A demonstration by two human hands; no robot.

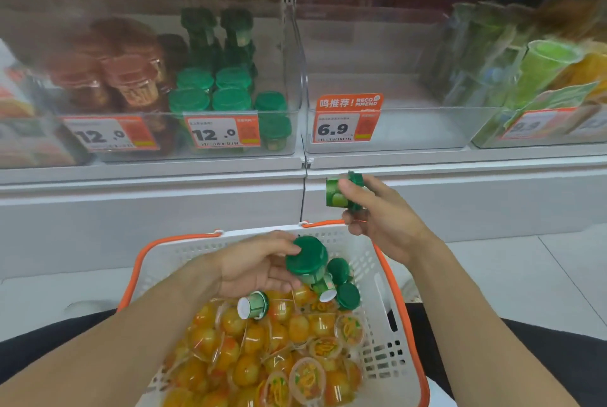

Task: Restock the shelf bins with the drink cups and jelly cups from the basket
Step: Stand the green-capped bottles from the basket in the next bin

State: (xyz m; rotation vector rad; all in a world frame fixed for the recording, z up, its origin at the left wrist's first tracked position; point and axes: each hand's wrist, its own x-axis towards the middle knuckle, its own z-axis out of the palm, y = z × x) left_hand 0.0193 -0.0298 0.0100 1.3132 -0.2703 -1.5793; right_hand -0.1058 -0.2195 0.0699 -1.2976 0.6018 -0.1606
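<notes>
A white basket (384, 324) with orange handles sits in front of me, full of orange jelly cups (249, 350). Several green-lidded drink cups (345, 291) lie at its far end. My left hand (253, 265) grips one green-lidded drink cup (307, 258) just above the basket. My right hand (377, 209) holds another green drink cup (341, 191) on its side, raised above the basket's far rim, below the shelf. On the shelf, a clear bin (230, 150) holds green-lidded cups (210, 94) and brown-lidded cups (131, 84).
A clear bin (394, 143) with a 6.9 price tag (345, 124) stands in the middle of the shelf. To its right another bin (525, 140) holds green and yellow packs. The white shelf edge (295, 166) runs across above the basket.
</notes>
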